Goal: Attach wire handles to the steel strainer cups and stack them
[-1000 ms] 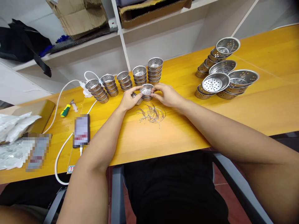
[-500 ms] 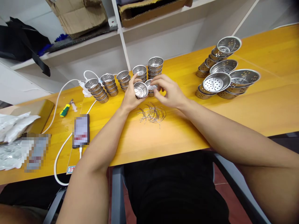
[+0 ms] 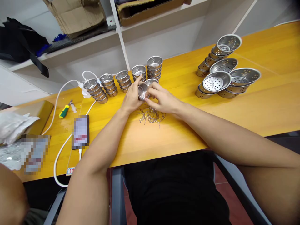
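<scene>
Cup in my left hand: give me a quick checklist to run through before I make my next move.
1. Cup held: ok, the left hand is around it.
2. Right hand at the cup: ok, its fingertips are at the rim.
3. Wire in the right fingers: cannot tell, too small to make out.
4. Loose wires nearby: ok, piled on the table just below the hands.
5. Left fingers clear of the stack behind: cannot tell, a fingertip overlaps it in view.
</scene>
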### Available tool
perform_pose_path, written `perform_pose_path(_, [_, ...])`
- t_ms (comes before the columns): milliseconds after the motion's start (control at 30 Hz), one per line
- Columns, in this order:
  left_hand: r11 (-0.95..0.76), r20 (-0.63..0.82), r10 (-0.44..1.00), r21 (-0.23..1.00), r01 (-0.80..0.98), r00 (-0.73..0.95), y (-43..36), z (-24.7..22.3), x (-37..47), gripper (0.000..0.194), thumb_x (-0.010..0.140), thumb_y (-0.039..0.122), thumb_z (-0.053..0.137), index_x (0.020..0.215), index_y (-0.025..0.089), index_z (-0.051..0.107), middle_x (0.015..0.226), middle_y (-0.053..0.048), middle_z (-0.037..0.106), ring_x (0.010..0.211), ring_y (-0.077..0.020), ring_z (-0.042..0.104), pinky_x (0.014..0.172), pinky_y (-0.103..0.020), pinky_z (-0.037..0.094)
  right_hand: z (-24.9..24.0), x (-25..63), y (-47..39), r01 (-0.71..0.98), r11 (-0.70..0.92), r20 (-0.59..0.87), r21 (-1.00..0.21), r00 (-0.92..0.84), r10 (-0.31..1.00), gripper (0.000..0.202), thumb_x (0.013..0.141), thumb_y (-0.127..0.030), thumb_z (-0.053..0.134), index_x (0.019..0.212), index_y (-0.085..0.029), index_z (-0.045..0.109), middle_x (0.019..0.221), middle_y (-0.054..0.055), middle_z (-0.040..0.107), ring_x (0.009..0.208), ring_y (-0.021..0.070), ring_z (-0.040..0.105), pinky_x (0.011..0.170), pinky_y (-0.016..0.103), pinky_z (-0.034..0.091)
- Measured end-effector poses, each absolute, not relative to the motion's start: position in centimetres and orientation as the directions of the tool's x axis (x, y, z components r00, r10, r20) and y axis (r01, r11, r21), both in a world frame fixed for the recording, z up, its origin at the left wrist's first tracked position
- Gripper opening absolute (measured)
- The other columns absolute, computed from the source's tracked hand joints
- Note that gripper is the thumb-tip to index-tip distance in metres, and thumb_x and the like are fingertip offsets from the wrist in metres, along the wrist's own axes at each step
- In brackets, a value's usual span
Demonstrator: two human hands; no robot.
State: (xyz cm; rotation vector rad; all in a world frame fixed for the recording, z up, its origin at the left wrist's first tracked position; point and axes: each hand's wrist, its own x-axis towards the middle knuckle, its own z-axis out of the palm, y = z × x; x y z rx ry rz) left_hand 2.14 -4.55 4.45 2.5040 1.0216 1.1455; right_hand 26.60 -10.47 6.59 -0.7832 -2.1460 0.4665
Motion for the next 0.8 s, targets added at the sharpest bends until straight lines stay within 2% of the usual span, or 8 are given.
perform_pose_path(100, [-0.763,0.592,0.633,0.367,0.532,0.499,-4.3,4.3,2.1,0.089,0.106,0.061,0.087,0.178,0.028,0.049,0.172,-0.019,0.074,0.158,-0.0414,0.075,0.14,-0.065,0.058,6.8,26.5,-10.6,0.409,0.704,0.589,-0.581,-0.386,0.71,0.032,0.116,-0.061,0.072,0.121,-0.031,0.079,0.139,0.016,0.066,0.13,0.0426,0.069,0.126,0.072,0.063])
perform_pose_path(167, [-0.765,0.591,0.623,0.324,0.557,0.512,-4.3,4.3,2.2,0.081,0.108,0.057,0.083,0.175,0.024,0.053,0.173,-0.021,0.073,0.158,-0.0409,0.074,0.139,-0.062,0.058,6.8,26.4,-10.7,0.419,0.678,0.588,-0.604,-0.341,0.734,0.034,0.115,-0.064,0.075,0.118,-0.03,0.078,0.136,0.017,0.066,0.129,0.043,0.07,0.126,0.074,0.063])
perform_pose_path(367, [-0.77,0.581,0.597,0.223,0.597,0.553,-4.9,5.2,2.7,0.065,0.114,0.047,0.07,0.171,0.019,0.061,0.171,-0.021,0.075,0.157,-0.0387,0.073,0.136,-0.055,0.057,6.2,25.9,-10.3,0.392,0.606,0.552,-0.692,-0.254,0.794,0.039,0.107,-0.061,0.089,0.101,-0.027,0.071,0.118,0.013,0.068,0.105,0.0353,0.071,0.106,0.065,0.072])
perform_pose_path(600, [-0.717,0.538,0.629,0.123,0.687,0.561,-6.4,6.4,3.4,0.058,0.117,0.032,0.06,0.172,0.015,0.06,0.173,-0.023,0.073,0.163,-0.0359,0.069,0.139,-0.053,0.053,5.4,25.5,-9.5,0.258,0.56,0.539,-0.787,-0.154,0.828,0.055,0.091,-0.072,0.102,0.09,-0.028,0.069,0.103,0.008,0.068,0.099,0.0294,0.07,0.093,0.054,0.073])
perform_pose_path(800, [-0.774,0.58,0.56,0.111,0.624,0.592,-5.8,6.0,3.1,0.058,0.121,0.042,0.058,0.173,0.015,0.057,0.172,-0.024,0.073,0.162,-0.0354,0.07,0.138,-0.053,0.057,5.3,25.4,-9.6,0.218,0.561,0.547,-0.799,-0.125,0.828,0.06,0.086,-0.079,0.104,0.088,-0.029,0.071,0.102,0.007,0.069,0.099,0.0293,0.07,0.092,0.054,0.071])
